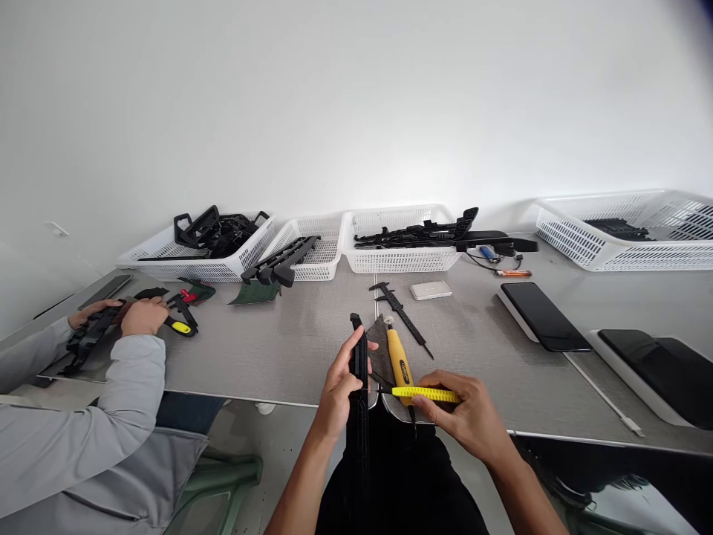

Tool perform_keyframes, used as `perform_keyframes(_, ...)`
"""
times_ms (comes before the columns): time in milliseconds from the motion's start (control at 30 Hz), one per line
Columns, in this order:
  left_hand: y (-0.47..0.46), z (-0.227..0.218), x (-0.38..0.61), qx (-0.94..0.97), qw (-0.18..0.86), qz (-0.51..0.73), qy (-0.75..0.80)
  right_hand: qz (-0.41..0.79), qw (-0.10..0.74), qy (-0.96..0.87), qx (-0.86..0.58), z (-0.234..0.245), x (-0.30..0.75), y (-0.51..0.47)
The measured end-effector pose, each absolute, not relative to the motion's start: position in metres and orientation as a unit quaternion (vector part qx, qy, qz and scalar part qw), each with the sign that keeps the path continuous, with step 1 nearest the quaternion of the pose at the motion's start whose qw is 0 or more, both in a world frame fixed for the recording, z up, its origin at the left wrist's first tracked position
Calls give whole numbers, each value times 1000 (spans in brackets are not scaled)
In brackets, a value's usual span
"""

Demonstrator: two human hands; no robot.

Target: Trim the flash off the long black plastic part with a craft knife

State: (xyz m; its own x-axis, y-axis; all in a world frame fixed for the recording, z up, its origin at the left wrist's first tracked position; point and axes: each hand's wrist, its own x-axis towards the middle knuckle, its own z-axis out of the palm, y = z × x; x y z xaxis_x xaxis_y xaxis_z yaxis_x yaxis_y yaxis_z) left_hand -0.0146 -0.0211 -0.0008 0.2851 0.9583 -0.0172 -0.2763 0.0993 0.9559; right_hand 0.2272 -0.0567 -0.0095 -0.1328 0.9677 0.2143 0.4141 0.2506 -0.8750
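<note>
Grey tabletop (pixel 261 342), white wall (pixel 356 104) behind; wearer's hands (pixel 338 379) (pixel 466 412) at near edge.

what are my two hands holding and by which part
Your left hand grips a long black part toward its upper end; your right hand holds a yellow-handled tool by its handle.

The right basket (pixel 651 257) is cut by the right edge. The lower end of the strip (pixel 358 364) is lost against dark trousers (pixel 415 483). The yellow handle's (pixel 396 353) marking is too small for reading.
</note>
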Motion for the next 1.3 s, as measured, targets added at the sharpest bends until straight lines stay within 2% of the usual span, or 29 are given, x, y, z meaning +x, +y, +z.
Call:
perform_keyframes(300, -21, -1, -13, 464, 653, 476, 364, 332, 416, -673, -514, -9, 228, -58)
perform_keyframes(567, -20, -3, -12, 506, 605, 472, 395, 263, 432, -686, -523, -13, 228, -57)
perform_keyframes(900, -19, -6, -9, 466, 667, 439, 381, 214, 460, -641, -575, -21, 229, -56)
perform_keyframes(1300, -17, -9, -9, 474, 669, 433, 376, 220, 475, -618, -587, -18, 227, -57)
